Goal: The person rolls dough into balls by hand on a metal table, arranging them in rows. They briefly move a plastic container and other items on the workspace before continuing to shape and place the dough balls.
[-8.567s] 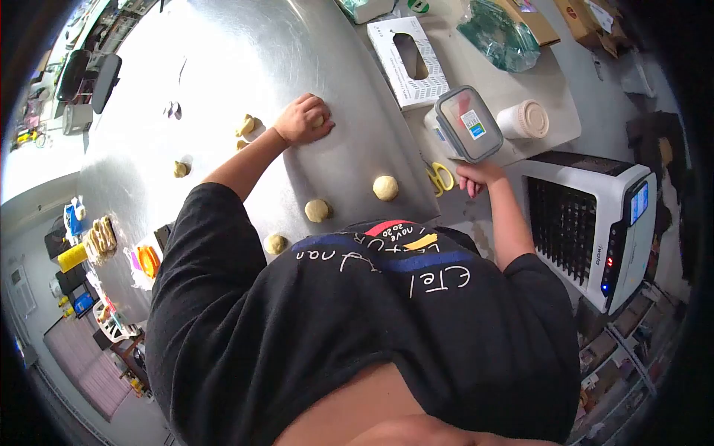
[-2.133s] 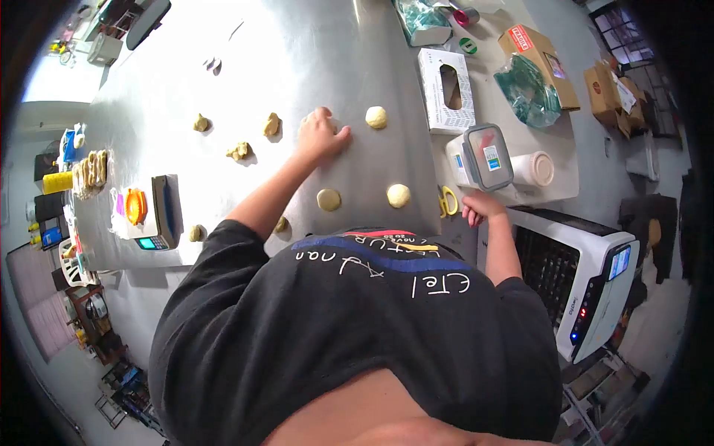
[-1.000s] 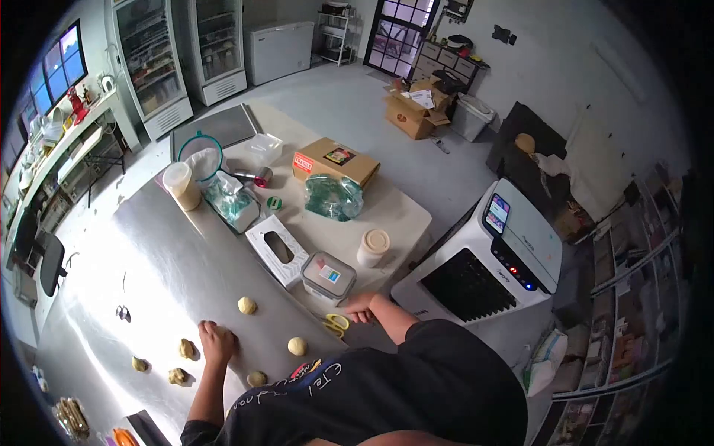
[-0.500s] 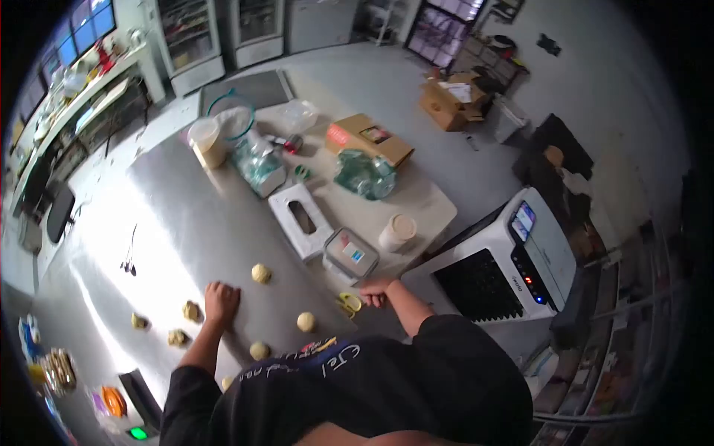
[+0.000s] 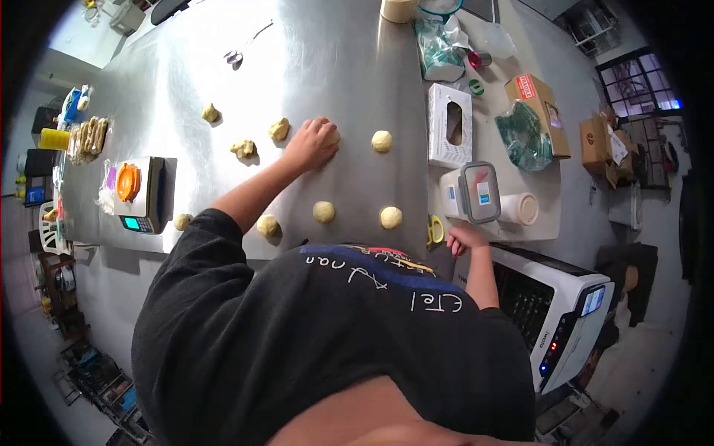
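A left hand (image 5: 315, 144) cups over a dough ball (image 5: 335, 137), which peeks out on its right side above the bench (image 5: 346, 67), the contact beneath apparently hidden. The right hand (image 5: 467, 237) curls loosely, farther from it, beside yellow scissors (image 5: 436, 230).

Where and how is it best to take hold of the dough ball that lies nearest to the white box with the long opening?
I would grip the dough ball lightly round its sides, coming straight down from above. It is round, with no handle, and rests on the metal table with free space all around; the white box stays clear to its right.
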Demonstrator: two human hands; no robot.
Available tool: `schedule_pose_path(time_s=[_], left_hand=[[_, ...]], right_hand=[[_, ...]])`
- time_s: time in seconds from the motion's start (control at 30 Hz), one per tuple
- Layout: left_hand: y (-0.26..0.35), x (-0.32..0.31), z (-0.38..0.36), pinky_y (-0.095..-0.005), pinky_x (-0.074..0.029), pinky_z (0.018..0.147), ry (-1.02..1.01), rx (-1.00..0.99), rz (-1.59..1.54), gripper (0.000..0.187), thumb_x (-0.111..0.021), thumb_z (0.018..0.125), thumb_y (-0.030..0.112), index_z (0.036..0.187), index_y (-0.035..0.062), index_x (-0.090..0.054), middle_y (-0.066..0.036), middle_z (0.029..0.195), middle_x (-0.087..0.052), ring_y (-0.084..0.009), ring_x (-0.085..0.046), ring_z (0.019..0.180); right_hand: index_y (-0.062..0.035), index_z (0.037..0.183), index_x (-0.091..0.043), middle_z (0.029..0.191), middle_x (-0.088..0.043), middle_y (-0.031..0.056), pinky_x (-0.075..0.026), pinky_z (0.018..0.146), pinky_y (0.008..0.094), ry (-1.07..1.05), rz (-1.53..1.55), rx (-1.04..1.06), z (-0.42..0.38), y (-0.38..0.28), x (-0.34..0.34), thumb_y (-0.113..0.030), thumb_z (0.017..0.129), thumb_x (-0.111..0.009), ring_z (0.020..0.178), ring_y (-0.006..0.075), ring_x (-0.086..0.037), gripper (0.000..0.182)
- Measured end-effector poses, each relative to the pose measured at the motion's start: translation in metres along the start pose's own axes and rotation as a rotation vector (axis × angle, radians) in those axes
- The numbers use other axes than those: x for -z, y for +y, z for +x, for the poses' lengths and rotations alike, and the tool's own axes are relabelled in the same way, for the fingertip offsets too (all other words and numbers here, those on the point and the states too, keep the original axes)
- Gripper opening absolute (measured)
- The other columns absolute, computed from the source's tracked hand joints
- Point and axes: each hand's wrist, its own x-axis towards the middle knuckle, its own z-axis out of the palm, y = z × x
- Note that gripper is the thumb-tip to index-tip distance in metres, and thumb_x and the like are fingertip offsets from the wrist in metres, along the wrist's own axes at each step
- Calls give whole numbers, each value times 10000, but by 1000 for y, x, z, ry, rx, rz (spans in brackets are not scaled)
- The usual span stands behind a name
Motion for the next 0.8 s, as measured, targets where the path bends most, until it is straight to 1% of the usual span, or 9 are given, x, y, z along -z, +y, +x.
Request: schedule_pose_path(time_s=[0.13, 0.2, 0.23, 0.33, 0.57, 0.67, 0.73, 0.77, 0.8], left_hand=[[-9, 1, 15, -393, -414, 948, 101, -291, 140, 383, -686, 792, 292, 1065, 57, -558, -130, 1091, -531, -320, -491, 1079], [-14, -8, 25, -382, -422, 937, -43, -411, -11, 322, -689, 791, 282, 996, 55, -589, -121, 1075, -542, -294, -496, 1075], [-14, -14, 25, -362, -439, 907, -1, -369, -4, 233, -682, 799, 267, 876, 54, -628, -106, 987, -583, -272, -530, 1018], [-16, -17, 30, -350, -460, 858, -31, -290, -57, 167, -678, 784, 217, 770, 54, -644, -93, 890, -611, -263, -561, 942], [-5, -15, 39, -368, -472, 819, -63, -208, 63, 163, -664, 744, 196, 676, 50, -638, -96, 836, -625, -275, -572, 900], [14, -11, 26, -384, -466, 851, -108, -8, 143, 230, -653, 768, 273, 801, 46, -642, -127, 937, -610, -299, -558, 946], [22, 0, 16, -399, -455, 894, -129, 145, 163, 347, -637, 790, 335, 992, 54, -611, -156, 1095, -560, -327, -536, 1017], [21, 12, 16, -412, -433, 942, -304, 191, 141, 456, -649, 790, 363, 1133, 78, -554, -165, 1207, -496, -341, -497, 1106], [20, 20, 17, -409, -416, 970, -377, 204, 69, 448, -657, 790, 352, 1137, 84, -565, -164, 1202, -503, -344, -469, 1158]], right_hand=[[-27, 716, -615, 558, -622, 122, -491, 431, 320, 7, -4, -36, 0, -3, 0, -303, 826, -428, 457, 215, -612, 351], [-30, 712, -612, 561, -623, 124, -483, 426, 330, 11, 31, -23, -2, -4, -1, -305, 828, -426, 456, 215, -612, 351], [-30, 712, -612, 561, -623, 124, -483, 426, 330, 6, 34, -28, -2, -5, -2, -305, 828, -426, 456, 215, -612, 351], [26, 701, -606, 566, -622, 170, -520, 436, 336, 19, 72, -70, -1, -5, -2, -240, 812, -437, 458, 256, -625, 334], [-18, 768, -606, 567, -617, 136, -480, 446, 335, -12, 9, -78, 0, -5, 0, -307, 835, -391, 449, 218, -586, 366], [-20, 751, -607, 567, -617, 140, -477, 443, 334, 11, 9, -63, 1, -4, -1, -301, 827, -403, 445, 218, -582, 356], [-19, 741, -607, 567, -616, 143, -478, 442, 333, 9, 18, -85, 3, -1, 1, -299, 823, -412, 441, 218, -579, 351], [-18, 736, -607, 568, -616, 145, -478, 442, 333, 3, 13, -73, 2, -2, 2, -299, 822, -416, 439, 218, -576, 351], [-17, 730, -608, 570, -617, 147, -479, 442, 332, -5, 7, -62, 1, -2, 1, -300, 820, -420, 438, 218, -573, 351]])
